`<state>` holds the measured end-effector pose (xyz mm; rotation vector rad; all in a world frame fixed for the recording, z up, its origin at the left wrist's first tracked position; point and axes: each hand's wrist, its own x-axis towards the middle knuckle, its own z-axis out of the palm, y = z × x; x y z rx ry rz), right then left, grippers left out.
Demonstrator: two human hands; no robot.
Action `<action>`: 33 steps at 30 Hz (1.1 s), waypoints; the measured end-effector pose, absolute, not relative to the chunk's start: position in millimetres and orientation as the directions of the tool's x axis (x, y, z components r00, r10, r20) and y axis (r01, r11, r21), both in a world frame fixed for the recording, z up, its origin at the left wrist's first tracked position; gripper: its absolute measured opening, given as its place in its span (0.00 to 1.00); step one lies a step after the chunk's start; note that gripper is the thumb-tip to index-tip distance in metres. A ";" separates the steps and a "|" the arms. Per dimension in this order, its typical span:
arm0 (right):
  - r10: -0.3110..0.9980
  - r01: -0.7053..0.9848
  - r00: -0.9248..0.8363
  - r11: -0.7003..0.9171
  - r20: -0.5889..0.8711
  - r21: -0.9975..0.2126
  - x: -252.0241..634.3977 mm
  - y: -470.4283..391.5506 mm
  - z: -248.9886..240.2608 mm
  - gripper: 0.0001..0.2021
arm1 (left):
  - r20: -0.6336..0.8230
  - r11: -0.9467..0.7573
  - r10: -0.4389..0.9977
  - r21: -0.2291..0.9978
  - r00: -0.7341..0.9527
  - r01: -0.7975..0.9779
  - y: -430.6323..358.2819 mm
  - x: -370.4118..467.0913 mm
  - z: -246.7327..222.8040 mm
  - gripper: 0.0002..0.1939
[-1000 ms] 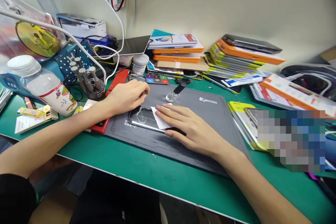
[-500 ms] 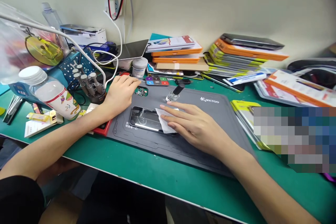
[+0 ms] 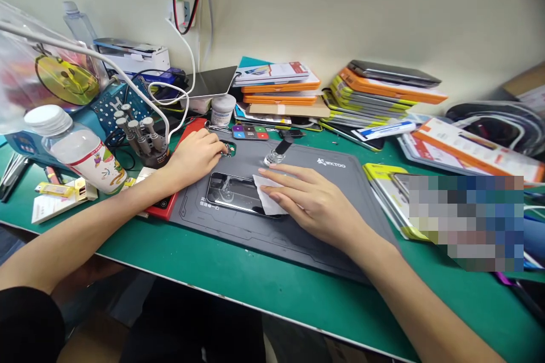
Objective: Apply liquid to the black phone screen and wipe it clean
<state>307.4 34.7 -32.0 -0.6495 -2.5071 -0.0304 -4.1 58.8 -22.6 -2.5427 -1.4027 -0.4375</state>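
Observation:
A black phone lies on the dark grey mat, its glossy face up. Over its right end rests a white wipe, with the fingers of my right hand stretched out on it and on its edge. My left hand is beyond the phone at the mat's left side, palm down, fingertips at a small green board that they partly cover. Whether those bent fingers grip anything is hidden. Just beyond my right fingers stands a small glass bottle with a tilted black cap or brush.
At the left are a white-capped bottle, a screwdriver holder and a red device. Orange and yellow boxes are stacked along the wall. Yellow-edged packs lie right of the mat. A white cable hangs across the left.
My left hand has moved slightly right and nearer, its fingertips now over the green board. My right hand stays on the wipe, fingers slightly shifted. The whole view has shifted a little.

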 end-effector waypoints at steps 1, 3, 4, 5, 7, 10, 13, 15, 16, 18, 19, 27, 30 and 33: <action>0.460 0.466 -0.720 0.875 0.520 -0.129 307.6 34.9 -31.8 0.15 | 0.347 -0.517 0.795 -0.041 0.498 0.855 59.8 -5.2 -24.4 0.14; 0.488 0.483 -0.698 0.861 0.524 -0.160 307.7 35.3 -32.0 0.14 | 0.336 -0.498 0.809 -0.045 0.483 0.866 61.8 -7.5 -28.1 0.15; 0.498 0.488 -0.692 0.856 0.522 -0.169 307.6 35.5 -32.1 0.14 | 0.329 -0.493 0.814 -0.043 0.478 0.869 62.6 -8.4 -29.7 0.16; 0.506 0.494 -0.691 0.852 0.517 -0.174 307.5 35.7 -32.2 0.14 | 0.324 -0.491 0.817 -0.041 0.476 0.870 63.1 -9.1 -30.9 0.18; 0.505 0.495 -0.701 0.853 0.504 -0.166 307.2 36.0 -32.6 0.13 | 0.321 -0.491 0.819 -0.036 0.475 0.870 63.5 -9.5 -32.2 0.22; 0.487 0.486 -0.721 0.862 0.493 -0.142 307.1 35.9 -33.3 0.13 | 0.335 -0.498 0.812 -0.027 0.477 0.867 63.0 -8.4 -31.6 0.24; 0.492 0.485 -0.725 0.862 0.481 -0.151 307.1 35.1 -33.5 0.13 | 0.344 -0.503 0.808 -0.021 0.479 0.864 62.6 -6.8 -30.0 0.24; 0.493 0.483 -0.726 0.862 0.480 -0.156 307.1 34.7 -33.3 0.13 | 0.330 -0.510 0.809 -0.015 0.486 0.860 62.4 -5.8 -28.7 0.23; 0.489 0.480 -0.727 0.864 0.482 -0.154 307.1 34.6 -33.3 0.13 | 0.321 -0.517 0.809 -0.011 0.493 0.856 62.1 -5.3 -27.9 0.23; 0.480 0.474 -0.728 0.868 0.489 -0.146 306.9 34.9 -33.7 0.13 | 0.326 -0.524 0.806 0.004 0.494 0.852 61.1 -3.7 -25.4 0.24; 0.475 0.471 -0.731 0.871 0.491 -0.141 306.7 35.1 -34.3 0.13 | 0.346 -0.518 0.805 0.014 0.482 0.856 60.4 -2.8 -23.7 0.24; 0.461 0.464 -0.756 0.878 0.465 -0.117 310.8 38.6 -34.8 0.16 | 0.457 -0.521 0.791 0.154 0.407 0.839 51.3 5.8 -6.3 0.15; 0.458 0.457 -0.757 0.881 0.465 -0.123 318.4 39.6 -27.9 0.13 | 0.502 -0.524 0.776 0.174 0.383 0.834 47.9 8.3 -2.7 0.14; 0.469 0.451 -0.748 0.878 0.470 -0.159 323.0 39.7 -22.9 0.12 | 0.507 -0.518 0.778 0.184 0.371 0.835 46.7 9.8 -2.3 0.14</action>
